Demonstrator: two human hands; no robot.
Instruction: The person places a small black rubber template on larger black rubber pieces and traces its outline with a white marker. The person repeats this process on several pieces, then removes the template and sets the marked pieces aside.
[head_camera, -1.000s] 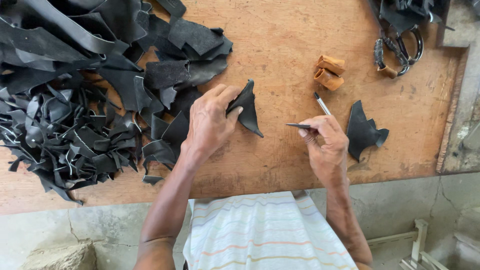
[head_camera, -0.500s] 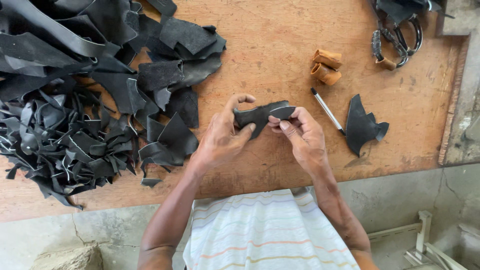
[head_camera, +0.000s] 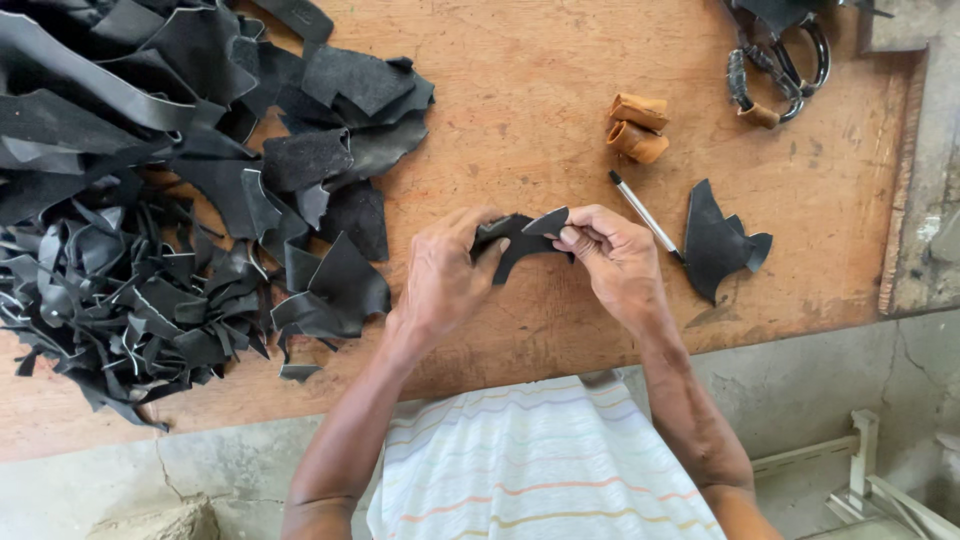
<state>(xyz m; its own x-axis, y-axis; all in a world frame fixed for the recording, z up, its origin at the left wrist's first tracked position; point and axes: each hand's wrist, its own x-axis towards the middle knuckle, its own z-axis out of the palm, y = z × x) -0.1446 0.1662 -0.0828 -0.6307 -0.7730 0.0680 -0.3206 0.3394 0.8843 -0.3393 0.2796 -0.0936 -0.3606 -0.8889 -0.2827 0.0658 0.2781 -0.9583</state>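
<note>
A worn orange-brown wooden worktable fills the view; cracked grey concrete floor from five to seven o'clock.

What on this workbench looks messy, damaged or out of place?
Nothing looks damaged. The black offcuts form a loose, tangled heap at the bench's left, some trailing toward its front edge. Both hands, left and right, hold one black piece. A pen and another cut piece lie beside them.

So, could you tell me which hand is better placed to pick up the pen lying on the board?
Probably the right hand: the pen lies just beside it, while the left hand is farther off. Both grip the black piece.
</note>
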